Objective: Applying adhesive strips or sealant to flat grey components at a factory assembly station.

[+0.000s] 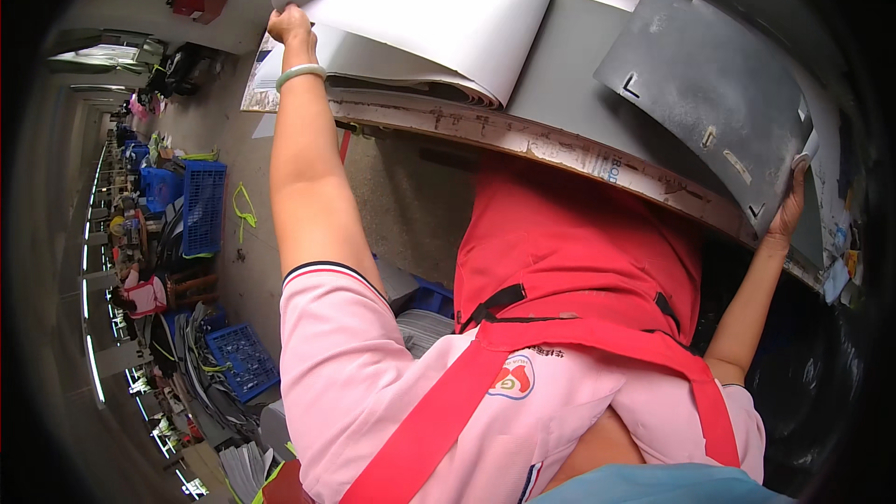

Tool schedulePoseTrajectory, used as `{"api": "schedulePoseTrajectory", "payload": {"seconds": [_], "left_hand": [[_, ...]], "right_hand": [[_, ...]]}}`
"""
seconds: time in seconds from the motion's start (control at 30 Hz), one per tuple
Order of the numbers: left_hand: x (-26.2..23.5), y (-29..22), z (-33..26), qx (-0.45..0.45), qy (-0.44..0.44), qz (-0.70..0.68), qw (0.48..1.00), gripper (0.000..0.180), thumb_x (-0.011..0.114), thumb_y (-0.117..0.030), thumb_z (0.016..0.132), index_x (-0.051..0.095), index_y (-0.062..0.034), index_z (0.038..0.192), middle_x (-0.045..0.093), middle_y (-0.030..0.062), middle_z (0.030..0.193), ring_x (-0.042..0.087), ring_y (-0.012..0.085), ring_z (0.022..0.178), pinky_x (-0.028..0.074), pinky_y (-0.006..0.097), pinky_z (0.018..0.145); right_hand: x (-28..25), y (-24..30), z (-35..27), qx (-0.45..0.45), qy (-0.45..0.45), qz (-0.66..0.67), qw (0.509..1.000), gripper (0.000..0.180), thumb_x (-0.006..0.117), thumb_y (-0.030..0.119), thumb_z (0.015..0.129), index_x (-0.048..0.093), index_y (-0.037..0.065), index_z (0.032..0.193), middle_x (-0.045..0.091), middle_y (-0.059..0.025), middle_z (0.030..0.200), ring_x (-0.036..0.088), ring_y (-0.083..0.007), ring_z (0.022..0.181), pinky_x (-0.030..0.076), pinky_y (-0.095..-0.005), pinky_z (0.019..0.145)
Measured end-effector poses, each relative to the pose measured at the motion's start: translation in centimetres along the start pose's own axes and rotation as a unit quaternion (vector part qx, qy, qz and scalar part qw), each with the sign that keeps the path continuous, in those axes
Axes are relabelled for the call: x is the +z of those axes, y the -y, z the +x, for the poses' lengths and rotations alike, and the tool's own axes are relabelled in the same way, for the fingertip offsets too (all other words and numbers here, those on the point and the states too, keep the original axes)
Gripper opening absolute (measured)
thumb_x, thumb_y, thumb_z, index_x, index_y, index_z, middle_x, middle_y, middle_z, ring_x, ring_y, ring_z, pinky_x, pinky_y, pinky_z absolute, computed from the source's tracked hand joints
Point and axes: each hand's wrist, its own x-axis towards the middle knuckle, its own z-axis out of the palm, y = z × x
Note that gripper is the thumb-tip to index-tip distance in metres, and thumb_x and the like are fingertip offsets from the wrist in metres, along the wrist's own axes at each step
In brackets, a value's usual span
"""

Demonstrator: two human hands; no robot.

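Observation:
My left hand point(292, 26) is closed at the left end of a large sheet point(439, 14), white on one face and grey on the other, which curls over in a loose fold. Under it lie more folded layers. At the far right, my right hand point(791, 203) grips the edge of a dark grey panel point(700, 84) with small slots and corner-shaped cuts. Something small and white shows by its fingertips, too unclear to name. The panel lies tilted over a flat grey sheet point(569, 56) on the worktable point(523, 138).
The table's worn front edge runs close against my red apron point(569, 243). On the floor to the left are a blue crate point(203, 208), another blue crate point(243, 361), a green strap point(245, 205) and stacked grey sheets point(245, 471). A person in pink point(145, 297) is farther off.

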Motion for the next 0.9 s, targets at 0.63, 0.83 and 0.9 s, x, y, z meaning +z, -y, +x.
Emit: {"api": "schedulePoseTrajectory", "payload": {"seconds": [0.63,0.83,0.9], "left_hand": [[-8.4,8.2,-4.0,0.180,0.080,0.178,0.964,0.055,0.077,-0.018,0.090,0.057,0.0005,0.138,0.060,0.0152,0.127,0.064,0.0211,0.097,0.055,0.035,0.084],[-1.7,-5.4,-30.8,0.375,0.534,0.037,0.757,0.011,0.074,-0.005,0.091,0.072,-0.0008,0.102,0.069,0.0096,0.088,0.067,0.0163,0.074,0.053,0.028,0.068],[-0.8,-3.3,-33.6,0.381,0.561,0.080,0.730,0.010,0.072,-0.010,0.092,0.071,-0.0026,0.098,0.068,0.0100,0.092,0.067,0.0279,0.081,0.055,0.037,0.073]], "right_hand": [[7.9,-6.4,5.0,0.026,0.018,-0.524,0.851,0.017,0.074,0.029,0.096,0.072,0.012,0.099,0.068,0.0051,0.091,0.060,-0.0055,0.083,0.047,-0.0220,0.070],[4.3,-2.9,6.7,-0.036,0.030,-0.696,0.717,0.033,0.071,0.042,0.096,0.074,0.010,0.105,0.065,0.0069,0.093,0.055,-0.0054,0.084,0.043,-0.0221,0.079],[10.7,-5.1,5.2,0.056,-0.010,-0.640,0.766,0.020,0.074,0.023,0.094,0.070,0.004,0.099,0.068,-0.0029,0.081,0.057,-0.0095,0.066,0.045,-0.0261,0.057]]}}
